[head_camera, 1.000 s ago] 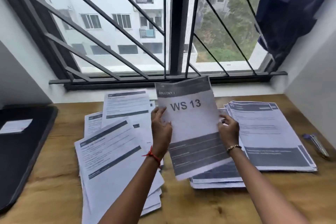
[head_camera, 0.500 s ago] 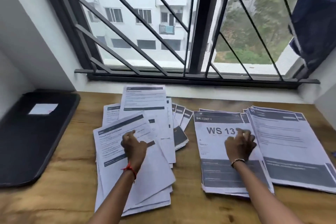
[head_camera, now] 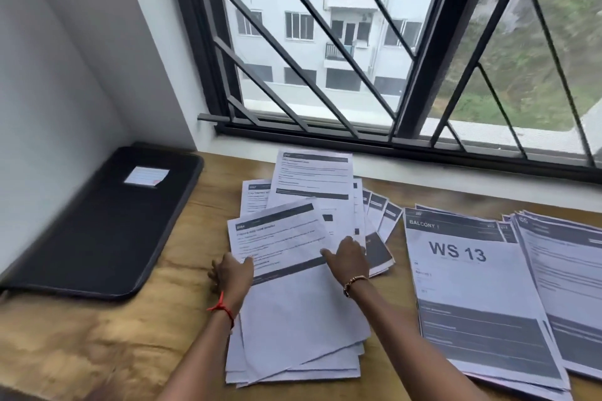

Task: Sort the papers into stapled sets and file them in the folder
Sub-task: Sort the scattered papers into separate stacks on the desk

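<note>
Head view, wood table under barred window.

- Loose paper pile: ctr-bottom of frame, sheets skewed and fanned, a few corners poking out at its upper rt.
- Top sheet lies tilted on the pile, dark header band up.
- My left grip: at top sheet's left edge, thumb on the paper, fingers off the edge. Blurred, so can't tell if pinching or just resting.
- My right grip: released, fingers straight and flat on the top sheet's rt part, pointing left.
- WS 13 stack: rt of the pile, apart from it, flat, squared up. Another stack overlaps its rt side.
- Folder: black, closed, white label, left of frame against wall, well apart from papers.
- Red thread on left wrist, bracelet on rt.
</note>
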